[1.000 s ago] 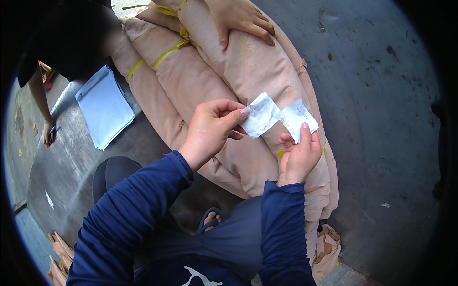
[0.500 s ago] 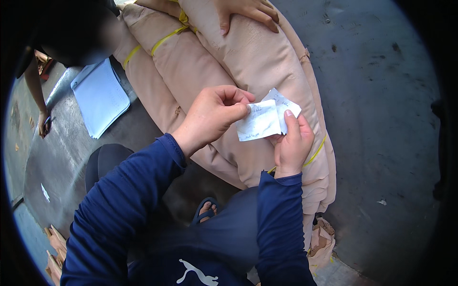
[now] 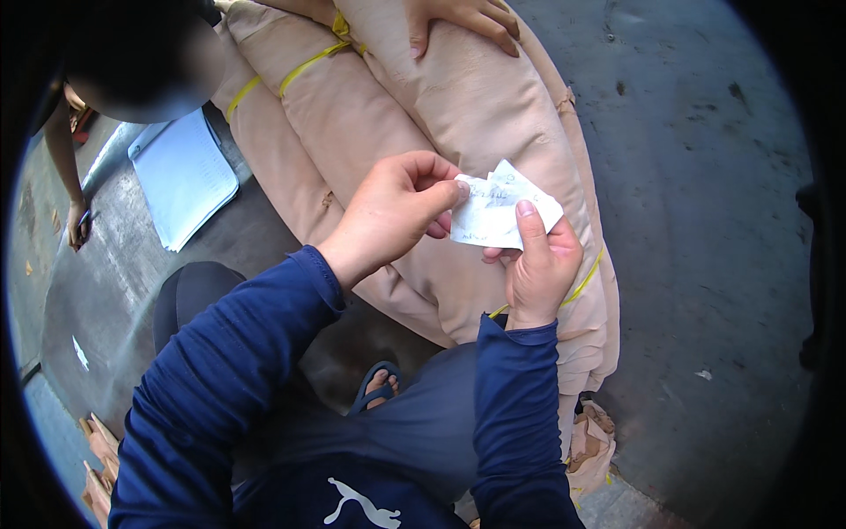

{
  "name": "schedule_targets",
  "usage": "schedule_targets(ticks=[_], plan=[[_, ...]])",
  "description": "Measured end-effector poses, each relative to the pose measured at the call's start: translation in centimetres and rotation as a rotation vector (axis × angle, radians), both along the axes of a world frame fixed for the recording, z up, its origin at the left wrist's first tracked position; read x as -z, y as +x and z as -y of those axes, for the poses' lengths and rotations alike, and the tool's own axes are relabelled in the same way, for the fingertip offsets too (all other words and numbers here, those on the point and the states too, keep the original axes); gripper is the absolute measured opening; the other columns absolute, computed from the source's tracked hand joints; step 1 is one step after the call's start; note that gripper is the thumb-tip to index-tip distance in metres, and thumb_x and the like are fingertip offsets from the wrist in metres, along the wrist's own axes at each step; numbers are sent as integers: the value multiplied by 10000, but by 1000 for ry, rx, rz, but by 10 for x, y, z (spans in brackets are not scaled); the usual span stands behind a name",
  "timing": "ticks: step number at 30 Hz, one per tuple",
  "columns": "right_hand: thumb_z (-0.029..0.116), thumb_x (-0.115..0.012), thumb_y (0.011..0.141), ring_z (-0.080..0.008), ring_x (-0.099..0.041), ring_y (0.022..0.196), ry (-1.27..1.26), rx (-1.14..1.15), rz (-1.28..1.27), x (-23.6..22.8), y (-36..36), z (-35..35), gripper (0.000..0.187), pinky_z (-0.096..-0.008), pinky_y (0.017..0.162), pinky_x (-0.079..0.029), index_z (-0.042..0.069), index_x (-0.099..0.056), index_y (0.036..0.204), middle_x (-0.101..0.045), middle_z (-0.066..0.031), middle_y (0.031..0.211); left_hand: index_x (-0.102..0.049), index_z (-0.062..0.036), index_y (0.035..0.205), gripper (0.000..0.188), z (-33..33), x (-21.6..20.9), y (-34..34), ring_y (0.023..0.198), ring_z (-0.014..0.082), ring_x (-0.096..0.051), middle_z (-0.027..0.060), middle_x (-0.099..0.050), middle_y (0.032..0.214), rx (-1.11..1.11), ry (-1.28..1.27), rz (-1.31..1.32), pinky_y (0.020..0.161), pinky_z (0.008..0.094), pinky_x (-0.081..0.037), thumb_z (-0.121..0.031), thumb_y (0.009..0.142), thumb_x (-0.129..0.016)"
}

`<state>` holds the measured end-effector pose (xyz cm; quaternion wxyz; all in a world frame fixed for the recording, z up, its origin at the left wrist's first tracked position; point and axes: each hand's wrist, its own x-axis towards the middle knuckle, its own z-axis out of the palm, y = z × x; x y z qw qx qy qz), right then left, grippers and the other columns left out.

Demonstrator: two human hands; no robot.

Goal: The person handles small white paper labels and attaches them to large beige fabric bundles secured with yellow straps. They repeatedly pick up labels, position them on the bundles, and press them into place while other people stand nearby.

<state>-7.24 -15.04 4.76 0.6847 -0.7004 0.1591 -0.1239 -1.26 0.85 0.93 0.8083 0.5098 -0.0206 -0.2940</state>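
Between my hands are small white paper slips point(image 3: 486, 217) with handwriting, one overlapping another. My left hand point(image 3: 392, 207) pinches the upper left corner of the front slip between thumb and fingertips. My right hand point(image 3: 539, 264) grips the slips from the right, its thumb pressed on top and its fingers behind. Below the paper lies a bundle of thick, beige leather-like rolls point(image 3: 352, 115), bound with yellow ties point(image 3: 310, 67). How many slips there are cannot be made out fully.
Another person's hand point(image 3: 463, 25) rests on the far end of the bundle. A person at the left holds a pen point(image 3: 85, 218) near a stack of white paper sheets point(image 3: 183, 181) on the dark surface. Crumpled brown material point(image 3: 590, 445) lies by the bundle's near end.
The front slip has shifted right and up, so it overlaps the rear slip more. My right thumb now presses over both. The other person's hand on the bundle stays nearly still.
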Motion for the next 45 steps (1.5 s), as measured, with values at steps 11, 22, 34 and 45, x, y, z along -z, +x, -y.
schedule_targets(ticks=[11, 22, 34, 45], plan=[[194, -504, 961, -151, -622, 508, 40, 111, 16, -2, 1, 2, 307, -241, 429, -507, -80, -628, 1020, -688, -130, 774, -634, 27, 940, 160, -1, -3, -2, 654, 121, -650, 93, -687, 802, 200, 11, -42, 606, 241, -529, -124, 892, -615], [201, -472, 967, -156, -617, 497, -8, 124, 27, -3, 1, 1, 325, -256, 425, -509, -81, -616, 1035, -689, -145, 788, -633, 28, 926, 163, -2, -3, -1, 626, 112, -644, 99, -686, 783, 189, 30, -56, 588, 227, -527, -131, 895, -617], [195, -467, 972, -155, -614, 496, -41, 167, 34, -4, 0, -2, 320, -248, 427, -502, -83, -626, 971, -684, -136, 760, -633, 34, 924, 165, -1, -1, -3, 638, 122, -644, 99, -687, 790, 180, -27, -46, 597, 239, -524, -127, 887, -617], [185, -465, 969, -158, -621, 512, -47, 152, 66, -2, 0, -1, 316, -241, 429, -499, -88, -621, 998, -689, -146, 794, -636, 31, 910, 162, -1, -2, -3, 646, 125, -647, 99, -687, 783, 185, -29, -48, 604, 240, -526, -127, 880, -615]])
